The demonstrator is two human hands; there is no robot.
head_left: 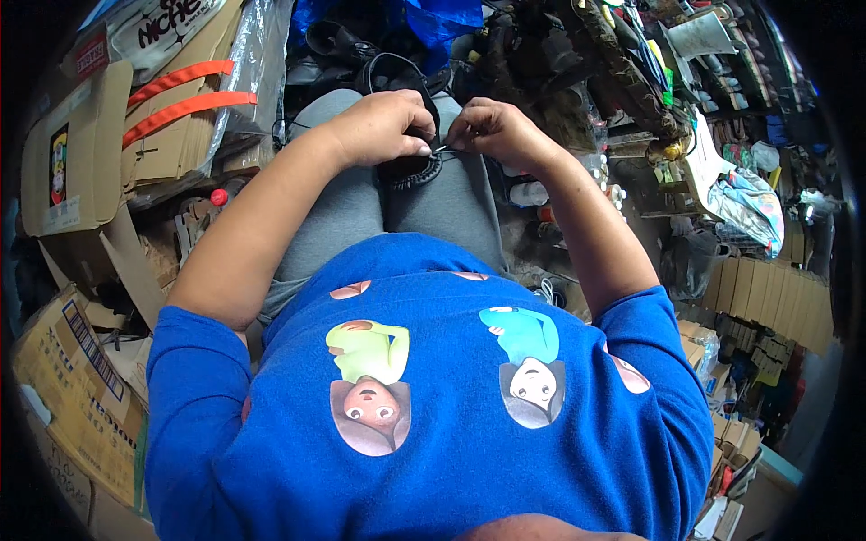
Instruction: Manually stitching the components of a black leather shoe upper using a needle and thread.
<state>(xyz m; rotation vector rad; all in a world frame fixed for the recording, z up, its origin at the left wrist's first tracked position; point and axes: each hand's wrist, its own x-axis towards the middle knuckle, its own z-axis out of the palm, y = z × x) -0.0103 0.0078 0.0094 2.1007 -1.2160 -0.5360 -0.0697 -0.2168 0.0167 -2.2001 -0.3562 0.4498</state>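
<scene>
On my lap, between my knees, lies a black shoe upper with a ridged, stitched-looking edge at its near end and a looped band at its far end. My left hand is closed on its left side, with thumb and fingers pinching the edge. Close by on the right, my right hand has its fingertips pinched together at the same edge. A thin, light strand or needle shows between the two hands, too small to tell which. The fingers partly hide the upper's middle.
Flattened cardboard with orange straps stands at the left, beside clear plastic wrap. Dark shoes or leather pieces and a blue plastic bag lie beyond my knees. Bottles and crowded shelves are at the right.
</scene>
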